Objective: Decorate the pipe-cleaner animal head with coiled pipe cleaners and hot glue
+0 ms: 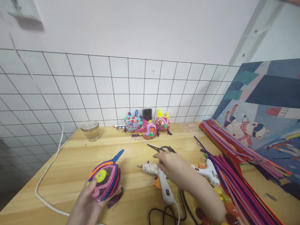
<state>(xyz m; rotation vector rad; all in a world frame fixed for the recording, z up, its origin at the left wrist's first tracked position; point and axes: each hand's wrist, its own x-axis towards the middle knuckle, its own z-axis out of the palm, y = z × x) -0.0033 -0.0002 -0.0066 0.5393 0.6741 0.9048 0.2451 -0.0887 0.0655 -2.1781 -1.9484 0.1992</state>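
A pale wooden table [77, 162] stands against the grid wall. At its back stand a glass jar [90, 130] and three decorated balls [149, 129]. Mid-table lie scissors [161, 148] and two glue guns, one near [167, 190] and one further right [209, 172]. A broad heap of pipe cleaners [234, 147] fills the right side, and a white cord [47, 175] trails along the left edge.

Craft workshop: hobby assembly station.
Wooden table [77, 162] carries hot-glue gun [161, 184], scissors [161, 147], bundled pipe cleaners [234, 147] and finished pipe-cleaner figures [148, 128]; wire grid panel [93, 87] lines the wall.
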